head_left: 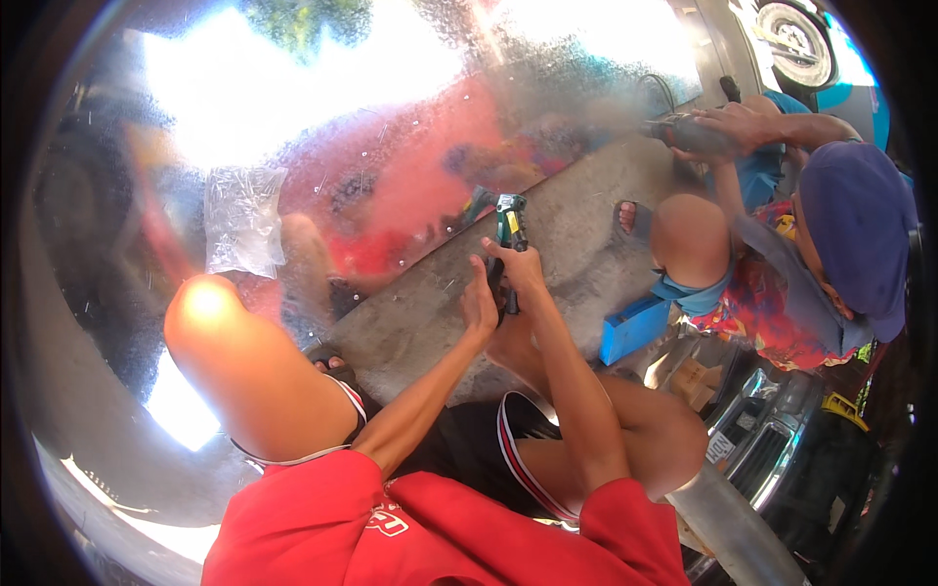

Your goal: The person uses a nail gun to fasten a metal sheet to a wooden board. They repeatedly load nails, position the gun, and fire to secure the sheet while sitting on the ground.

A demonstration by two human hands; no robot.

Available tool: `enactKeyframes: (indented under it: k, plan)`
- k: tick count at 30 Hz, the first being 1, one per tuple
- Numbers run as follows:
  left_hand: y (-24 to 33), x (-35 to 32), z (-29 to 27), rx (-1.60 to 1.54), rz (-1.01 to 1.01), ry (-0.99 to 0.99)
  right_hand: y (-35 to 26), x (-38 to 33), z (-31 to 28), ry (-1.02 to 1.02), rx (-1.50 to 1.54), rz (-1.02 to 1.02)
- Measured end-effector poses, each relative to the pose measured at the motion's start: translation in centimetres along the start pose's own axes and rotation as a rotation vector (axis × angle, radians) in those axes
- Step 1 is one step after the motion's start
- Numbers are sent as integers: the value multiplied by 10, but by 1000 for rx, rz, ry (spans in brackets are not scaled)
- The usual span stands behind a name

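Two hands meet on one tool at the edge of a large shiny metal sheet [410,127] that lies on the concrete floor [576,234]. The right hand [520,266] wraps its fingers pressed together around the dark handle of a green-and-black hand riveter [510,227], whose head points down at the sheet's near edge. The left hand [479,305] sits just below and beside it, fingers curled close against the lower handle; whether they grip it fully I cannot tell. A clear plastic bag of small fasteners [242,220] lies on the sheet, well apart toward its left side. A blue box [633,327] rests on the floor to the right of the hands. Farther right, a second person in a blue cap [855,230] crouches at the same sheet edge, their hand [733,122] on a power drill [684,132].
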State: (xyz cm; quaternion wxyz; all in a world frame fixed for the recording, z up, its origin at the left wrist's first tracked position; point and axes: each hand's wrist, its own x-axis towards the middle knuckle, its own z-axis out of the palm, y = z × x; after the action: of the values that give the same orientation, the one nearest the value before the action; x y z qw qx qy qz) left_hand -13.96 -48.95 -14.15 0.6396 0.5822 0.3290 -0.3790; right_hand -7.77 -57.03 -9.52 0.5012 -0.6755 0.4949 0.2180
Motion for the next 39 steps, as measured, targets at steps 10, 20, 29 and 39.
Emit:
enactKeyframes:
  k: [10,20,29,39]
  plan:
    - [-15,10,11,-197,-183,4,44,25,16,272,-302,-185]
    - [16,-15,25,-234,-34,-294,-16,21,-67,-365,122,122]
    - [207,-1,-78,-314,159,-621,-103,-77,11,-185,20,-687]
    - [283,-22,-265,-635,272,-247,-126,-60,145,-209,456,-768]
